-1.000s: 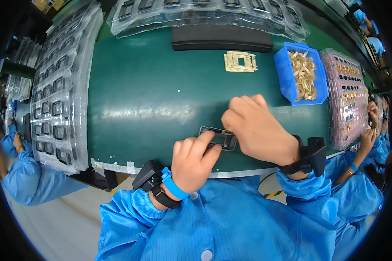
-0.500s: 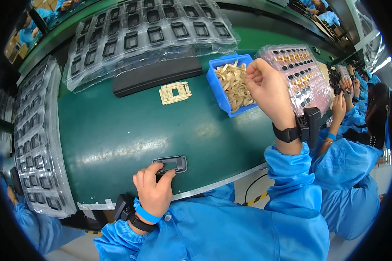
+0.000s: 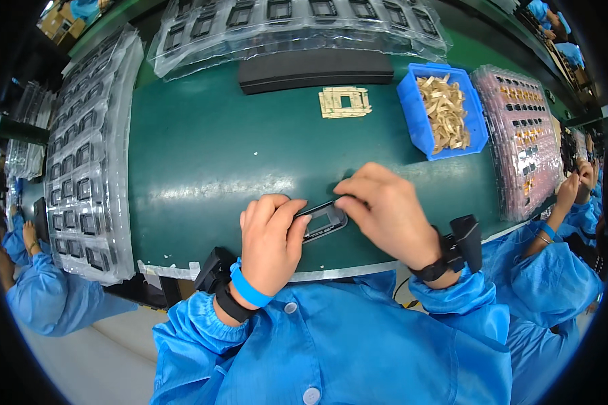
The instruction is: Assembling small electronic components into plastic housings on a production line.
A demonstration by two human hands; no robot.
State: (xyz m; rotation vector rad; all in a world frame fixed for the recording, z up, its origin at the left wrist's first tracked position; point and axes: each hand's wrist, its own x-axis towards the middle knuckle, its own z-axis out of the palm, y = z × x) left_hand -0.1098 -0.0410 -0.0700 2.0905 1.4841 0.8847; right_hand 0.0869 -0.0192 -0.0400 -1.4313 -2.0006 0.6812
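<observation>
My left hand grips the left end of a black rectangular plastic frame with a window in it, tilted up a little over the green table near its front edge. At the frame's upper right corner, the thumb and forefinger of my right hand are pinched together on its edge. Whether a small piece is also between those fingertips is hidden. Beyond my right hand stands a blue bin full of thin beige strips. A flat cream sheet piece with a square hole lies farther back.
Clear plastic trays of black frames stand at the left and the back. A long black block lies before the back tray. To the right, pink trays hold small parts. Co-workers in blue sit on both sides.
My right hand has come from above the blue bin down to the plastic frame. My left hand has kept hold of the frame, which is now tilted. The whole view has shifted.
</observation>
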